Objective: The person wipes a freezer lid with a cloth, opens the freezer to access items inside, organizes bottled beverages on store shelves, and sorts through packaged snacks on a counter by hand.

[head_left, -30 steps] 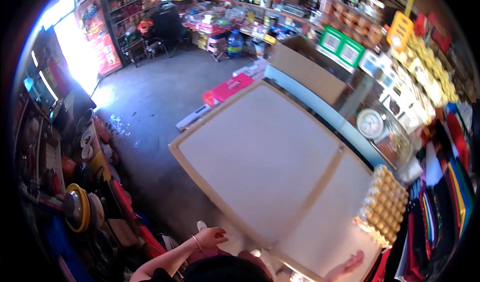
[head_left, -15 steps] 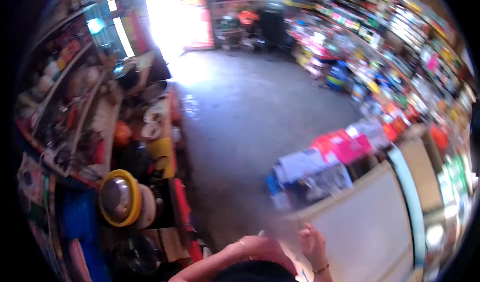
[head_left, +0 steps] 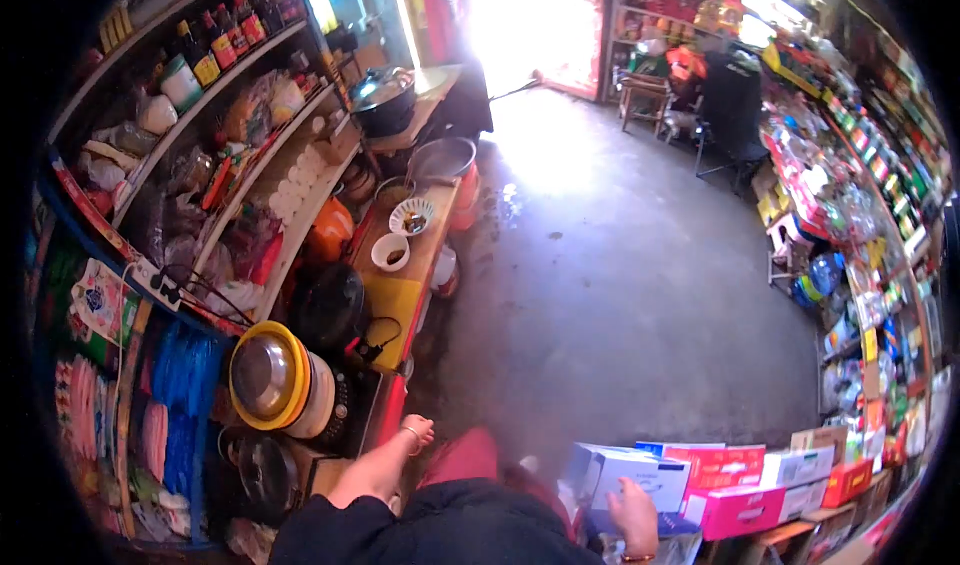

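My left hand (head_left: pixel 418 431), with a bracelet at the wrist, hangs beside the red edge of the counter (head_left: pixel 392 405). Its fingers are curled together and nothing shows in them. Over on the right, my right hand (head_left: pixel 632 520) is in front of a white box (head_left: pixel 630 473), fingers apart and holding nothing; whether it touches the box I cannot tell. Pink and red boxes (head_left: pixel 735 508) stand beside it. Left of my left hand are a pot with a yellow rim and metal lid (head_left: pixel 268 375) and a dark lidded pan (head_left: pixel 268 470).
Shelves with bottles (head_left: pixel 222 40) and bags line the left wall. Two bowls (head_left: pixel 390 253) and a black pot (head_left: pixel 384 100) sit along the counter. Grey floor (head_left: pixel 620 265) leads to a bright doorway (head_left: pixel 530 25). A dark folding chair (head_left: pixel 732 105) and packed shelves (head_left: pixel 890 175) stand right.
The view has swung to the right-hand boxes and left counter, the pale panel largely leaving view. My hands, close together before, are now apart, the left one beside the counter.
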### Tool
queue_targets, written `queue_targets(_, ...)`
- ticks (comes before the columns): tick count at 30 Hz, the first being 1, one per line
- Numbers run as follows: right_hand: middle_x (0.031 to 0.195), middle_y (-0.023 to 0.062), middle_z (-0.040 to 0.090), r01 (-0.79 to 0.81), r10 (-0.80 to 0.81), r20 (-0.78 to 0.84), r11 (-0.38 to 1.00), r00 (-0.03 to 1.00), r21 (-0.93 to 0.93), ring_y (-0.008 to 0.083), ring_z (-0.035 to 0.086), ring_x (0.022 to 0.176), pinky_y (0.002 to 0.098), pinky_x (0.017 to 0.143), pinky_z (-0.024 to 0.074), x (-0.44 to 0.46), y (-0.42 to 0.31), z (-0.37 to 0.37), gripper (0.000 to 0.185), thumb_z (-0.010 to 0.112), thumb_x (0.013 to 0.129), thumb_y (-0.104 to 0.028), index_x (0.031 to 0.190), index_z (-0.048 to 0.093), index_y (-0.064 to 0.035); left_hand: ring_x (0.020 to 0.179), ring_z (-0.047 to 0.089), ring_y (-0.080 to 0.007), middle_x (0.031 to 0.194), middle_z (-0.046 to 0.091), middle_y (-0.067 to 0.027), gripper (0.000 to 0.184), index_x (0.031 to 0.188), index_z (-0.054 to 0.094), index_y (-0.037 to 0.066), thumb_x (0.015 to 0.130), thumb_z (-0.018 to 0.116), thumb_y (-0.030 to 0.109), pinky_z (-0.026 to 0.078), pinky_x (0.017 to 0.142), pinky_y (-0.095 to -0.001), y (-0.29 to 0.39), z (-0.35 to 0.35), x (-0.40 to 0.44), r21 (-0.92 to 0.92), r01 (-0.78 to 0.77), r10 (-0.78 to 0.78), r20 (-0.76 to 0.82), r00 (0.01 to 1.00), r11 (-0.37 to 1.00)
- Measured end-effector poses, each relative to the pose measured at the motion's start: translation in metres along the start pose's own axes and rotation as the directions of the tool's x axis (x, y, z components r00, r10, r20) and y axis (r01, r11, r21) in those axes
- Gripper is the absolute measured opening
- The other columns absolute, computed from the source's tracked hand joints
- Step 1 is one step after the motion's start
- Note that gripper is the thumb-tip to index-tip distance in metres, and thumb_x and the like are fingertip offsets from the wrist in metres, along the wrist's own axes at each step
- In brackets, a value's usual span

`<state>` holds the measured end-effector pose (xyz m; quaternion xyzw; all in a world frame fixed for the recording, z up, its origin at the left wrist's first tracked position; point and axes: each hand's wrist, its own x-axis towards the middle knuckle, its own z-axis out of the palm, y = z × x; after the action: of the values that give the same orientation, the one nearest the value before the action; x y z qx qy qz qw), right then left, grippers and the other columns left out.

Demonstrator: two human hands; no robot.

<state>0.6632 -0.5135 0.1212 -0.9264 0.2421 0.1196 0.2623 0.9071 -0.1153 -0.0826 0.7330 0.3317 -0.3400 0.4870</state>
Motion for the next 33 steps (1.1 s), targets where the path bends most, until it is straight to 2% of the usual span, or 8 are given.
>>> queue_targets(8, 0.104, 0.0203, 0.061, -0.090, 0.091, 0.152, 0.996, 0.984, -0.010, 0.0370, 0.058, 0.097, 0.0436, 0.082, 0.0467, 0.148, 0.034, -0.049, 0.041, 0.062, 0.081, -0.027, 0.113, 0.054, -0.0035, 0.049, 0.053, -0.0131, 0.063, 0.056, -0.0046, 0.013, 0.082, 0.060, 0.004, 0.083, 0.061, 0.016, 0.043, 0.041, -0.0284, 0.066, 0.044, 0.039, 0.232, 0.027, -0.047, 0.079, 0.996, 0.972)
queue_targets(14, 0.114, 0.0191, 0.059, -0.093, 0.072, 0.080, 0.951, 0.994, 0.295, 0.0330, 0.056, 0.106, 0.0374, 0.091, 0.0438, 0.239, 0.021, -0.096, 0.045, 0.057, 0.085, -0.030, 0.120, 0.053, -0.0017, 0.045, 0.046, -0.0161, 0.056, 0.049, -0.0031, 0.021, 0.068, 0.054, 0.003, 0.088, 0.054, 0.012, 0.035, 0.039, -0.0325, 0.228, 0.147, 0.098, 0.342, -0.151, 0.039, 0.312, 0.949, 0.928)
queue_targets(16, 0.116, 0.0175, 0.058, -0.096, 0.087, 0.043, 0.959, 0.995, 0.265, 0.0329, 0.055, 0.108, 0.0382, 0.093, 0.0435, 0.265, 0.008, -0.130, 0.042, 0.052, 0.088, -0.032, 0.119, 0.053, -0.0038, 0.044, 0.047, -0.0163, 0.059, 0.051, -0.0061, 0.010, 0.081, 0.056, 0.003, 0.088, 0.053, 0.010, 0.034, 0.038, -0.0307, 0.261, 0.202, 0.185, 0.100, -0.075, 0.031, 0.385, 0.923, 0.992)
queue_targets(17, 0.118, 0.0178, 0.057, -0.068, 0.078, -0.015, 0.942, 0.997, 0.329, 0.0333, 0.054, 0.108, 0.0393, 0.092, 0.0437, 0.271, 0.015, -0.138, 0.043, 0.050, 0.089, -0.034, 0.121, 0.051, -0.0052, 0.045, 0.049, -0.0174, 0.060, 0.053, -0.0089, 0.008, 0.084, 0.056, 0.002, 0.086, 0.054, 0.010, 0.037, 0.037, -0.0303, 0.323, 0.243, 0.148, 0.452, -0.181, 0.048, 0.289, 0.956, 0.874)
queue_targets(26, 0.092, 0.0195, 0.062, -0.441, 0.548, -0.241, 0.813, 0.801, 0.381, 0.0362, 0.061, 0.085, 0.0445, 0.073, 0.0493, 0.268, 0.163, -0.178, 0.031, 0.051, 0.089, -0.030, 0.098, 0.052, -0.0006, 0.045, 0.055, -0.0209, 0.066, 0.058, -0.0122, 0.010, 0.090, 0.051, 0.001, 0.086, 0.054, 0.010, 0.048, 0.038, -0.0333, 0.516, 0.612, 0.191, 0.311, -0.465, 0.125, 0.707, 0.696, 0.829)
queue_targets(29, 0.086, 0.0189, 0.062, -0.486, 0.602, -0.247, 0.777, 0.759, 0.400, 0.0366, 0.061, 0.083, 0.0459, 0.070, 0.0486, 0.262, 0.240, -0.179, 0.032, 0.053, 0.087, -0.030, 0.097, 0.053, -0.0005, 0.046, 0.057, -0.0224, 0.066, 0.058, -0.0122, 0.009, 0.086, 0.053, 0.002, 0.084, 0.054, 0.011, 0.049, 0.038, -0.0363, 0.509, 0.726, 0.212, 0.432, -0.418, -0.088, 0.772, 0.630, 0.799)
queue_targets(31, 0.087, 0.0188, 0.062, -0.512, 0.632, -0.223, 0.749, 0.742, 0.421, 0.0361, 0.061, 0.084, 0.0458, 0.071, 0.0483, 0.253, 0.284, -0.209, 0.032, 0.053, 0.087, -0.030, 0.098, 0.054, -0.0007, 0.087, 0.058, -0.0262, 0.093, 0.060, -0.0075, 0.027, 0.093, 0.056, 0.011, 0.088, 0.036, 0.028, 0.049, 0.067, -0.0454, 0.491, 0.791, 0.190, 0.514, -0.336, -0.341, 0.822, 0.456, 0.790)
queue_targets(33, 0.089, 0.0183, 0.062, -0.517, 0.743, -0.290, 0.641, 0.603, 0.567, 0.0355, 0.060, 0.087, 0.0455, 0.073, 0.0476, 0.237, 0.307, -0.266, 0.033, 0.054, 0.087, -0.030, 0.102, 0.054, -0.0012, 0.091, 0.059, -0.0231, 0.099, 0.060, -0.0077, 0.028, 0.100, 0.058, 0.011, 0.088, 0.040, 0.030, 0.051, 0.071, -0.0407, 0.462, 0.846, 0.130, 0.692, -0.535, -0.318, 0.709, 0.630, 0.484)
